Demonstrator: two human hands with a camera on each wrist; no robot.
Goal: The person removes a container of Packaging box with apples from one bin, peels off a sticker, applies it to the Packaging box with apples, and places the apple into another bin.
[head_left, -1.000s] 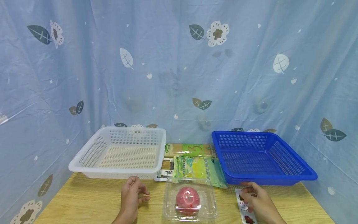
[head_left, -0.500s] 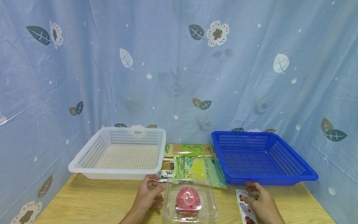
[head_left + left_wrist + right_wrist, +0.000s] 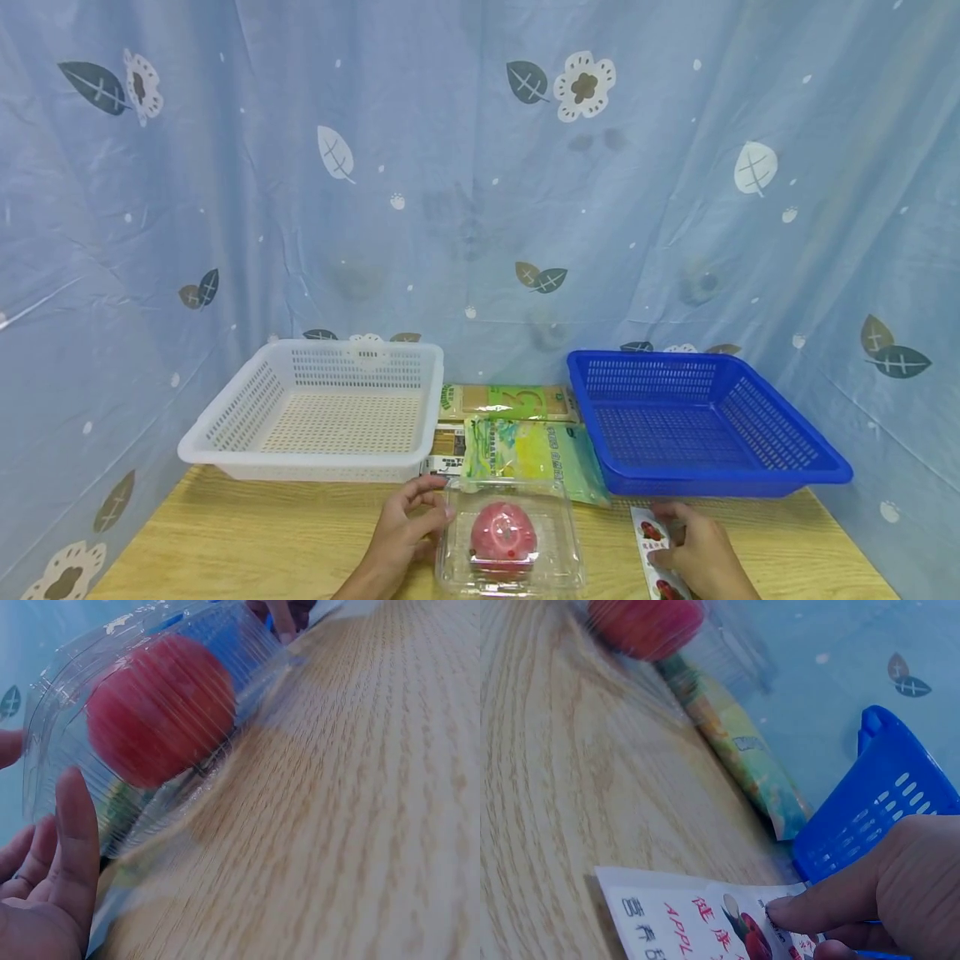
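Clear plastic clamshell (image 3: 553, 537), apple (image 3: 504, 535) inside, sits on the surface (image 3: 255, 533) beside your left hand (image 3: 405, 525), fingers apart; your right hand (image 3: 703, 543) touches the printed card (image 3: 649, 532), grip unclear. One-sided pushing could skid the smooth clamshell.

The left grip (image 3: 405, 525) touches a clear box (image 3: 558, 542), the right grip (image 3: 703, 552) a printed card (image 3: 649, 537).

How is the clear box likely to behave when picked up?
The clear box is probably light and slightly flexible, given its thin-looking ribbed walls. Its glossy surface may feel slippery. Inside, the rounded red fruit has spare room, so it could roll.
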